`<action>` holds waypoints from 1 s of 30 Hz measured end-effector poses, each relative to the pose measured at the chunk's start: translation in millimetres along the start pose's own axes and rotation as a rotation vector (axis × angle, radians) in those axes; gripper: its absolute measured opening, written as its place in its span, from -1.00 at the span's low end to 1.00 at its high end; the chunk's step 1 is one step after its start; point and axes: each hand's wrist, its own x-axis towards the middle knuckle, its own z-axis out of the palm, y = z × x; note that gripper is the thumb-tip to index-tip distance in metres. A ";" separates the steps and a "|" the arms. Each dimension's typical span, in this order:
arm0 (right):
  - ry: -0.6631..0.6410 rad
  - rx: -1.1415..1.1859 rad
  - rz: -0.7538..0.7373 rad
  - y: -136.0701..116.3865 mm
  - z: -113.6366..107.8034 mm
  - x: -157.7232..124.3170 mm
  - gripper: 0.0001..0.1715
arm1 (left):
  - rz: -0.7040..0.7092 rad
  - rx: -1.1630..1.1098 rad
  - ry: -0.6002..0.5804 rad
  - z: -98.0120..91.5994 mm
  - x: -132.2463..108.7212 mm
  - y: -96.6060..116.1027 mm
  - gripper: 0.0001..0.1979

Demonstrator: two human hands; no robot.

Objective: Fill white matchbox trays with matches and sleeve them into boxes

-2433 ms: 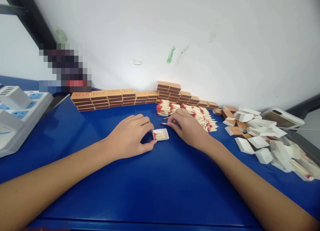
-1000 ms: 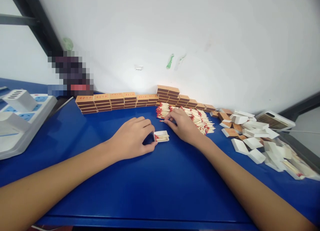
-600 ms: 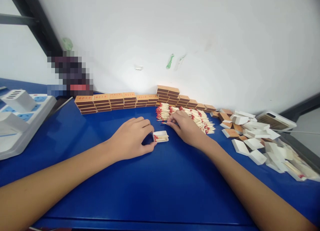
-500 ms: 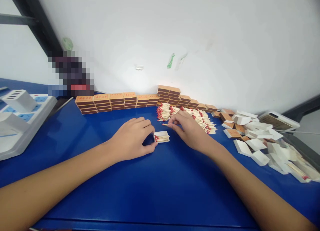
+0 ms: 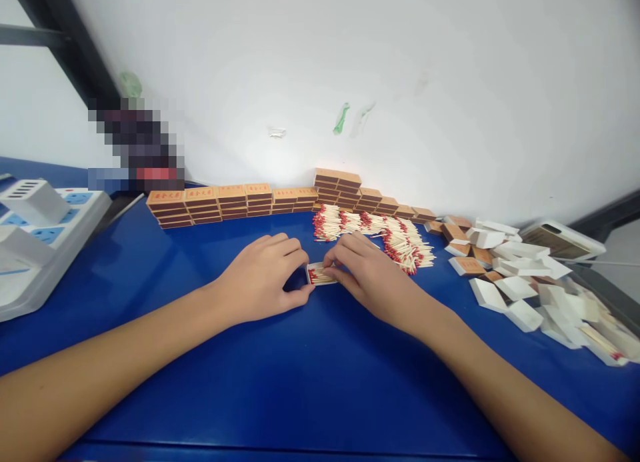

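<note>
My left hand grips the left end of a small white matchbox tray between thumb and fingers on the blue table. Inside the tray lie several red-tipped matches, heads toward my left hand. My right hand is closed in a pinch over the tray's right part; its thumb and fingertips are at a match, mostly hidden by the fingers. Just behind my right hand spreads a pile of loose matches with red heads.
Stacked orange-brown matchboxes line the white wall. To the right lie jumbled white trays and brown sleeves, beside a phone-like object. A power strip with white plugs stands at the left of the blue table.
My right hand has moved left and toward me, bringing a pinched match from beside the pile to the tray. My left hand stays on the tray's end.
</note>
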 end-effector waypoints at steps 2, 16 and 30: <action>-0.004 0.015 0.018 2.2 -4.2 -3.4 -0.92 | -0.003 0.001 0.003 -0.2 -0.1 0.1 -0.74; -0.043 0.059 0.058 1.9 -2.1 -3.8 -0.92 | 0.005 0.012 0.006 0.7 -0.6 -1.3 -0.76; -0.005 0.148 0.086 6.0 3.1 0.6 -0.88 | 0.006 0.002 0.006 -0.7 -0.2 -0.1 -0.77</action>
